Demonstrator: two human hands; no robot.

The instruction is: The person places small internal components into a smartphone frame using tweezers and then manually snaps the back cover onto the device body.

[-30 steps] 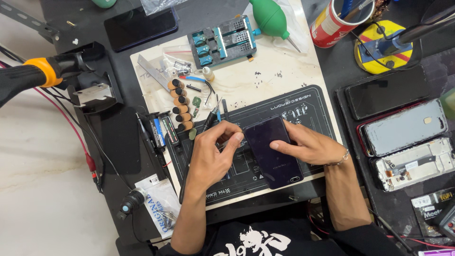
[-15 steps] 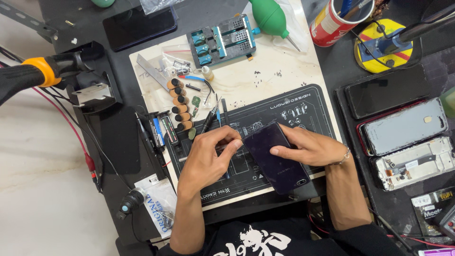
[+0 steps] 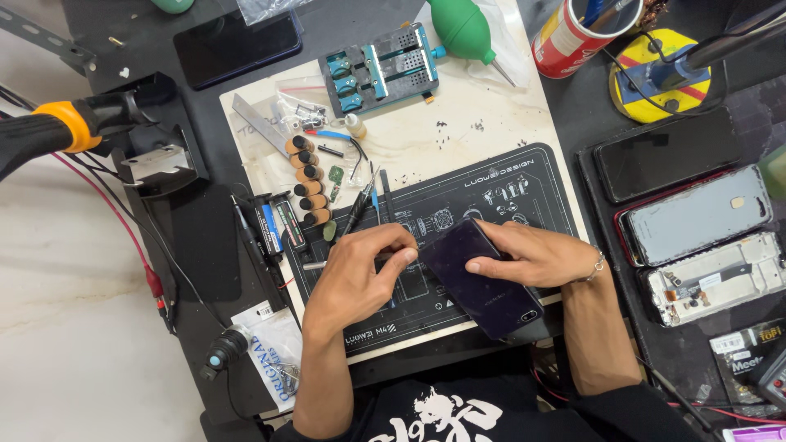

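Dark phone (image 3: 483,282), back side up, tilted diagonally over the lower right part of the black repair mat (image 3: 491,184), bottom end overhanging the mat's near edge. Right hand (image 3: 536,255) laid on top of phone, fingers spread flat, thumb pressing the back near the middle; grasping phone, pinning it down. Bracelet (image 3: 598,266) on that wrist. Left hand (image 3: 356,274) at the phone's upper left edge, fingers curled, fingertips (image 3: 405,255) touching the phone's edge; clenched around a thin metal tool (image 3: 315,264), its end sticking out left of the hand. Tip of tool hidden by fingers, contact with phone cannot tell.

Mat lying on a pale board (image 3: 458,123) on dark worktop (image 3: 344,33). Tweezers and small screwdrivers (image 3: 368,200) on mat just above left hand. Row of brown-capped bits (image 3: 307,184) along board's left edge. Blue-grey clamp jig (image 3: 381,69) at board's top, green rubber air blower (image 3: 467,29) just right of it. Red can (image 3: 573,33) with tools in it, top right. Yellow round stand (image 3: 659,78) beside can. Right side of worktop: black phone (image 3: 667,160) face up, grey phone back (image 3: 696,217), opened phone frame (image 3: 712,278) below, stacked in a column, well apart from the hands. Another black phone (image 3: 237,41) top left. Orange-ringed black handle (image 3: 57,131) at left edge, red cables (image 3: 123,229) trailing below. Small plastic bag (image 3: 274,356) bottom left near a black probe (image 3: 225,348).
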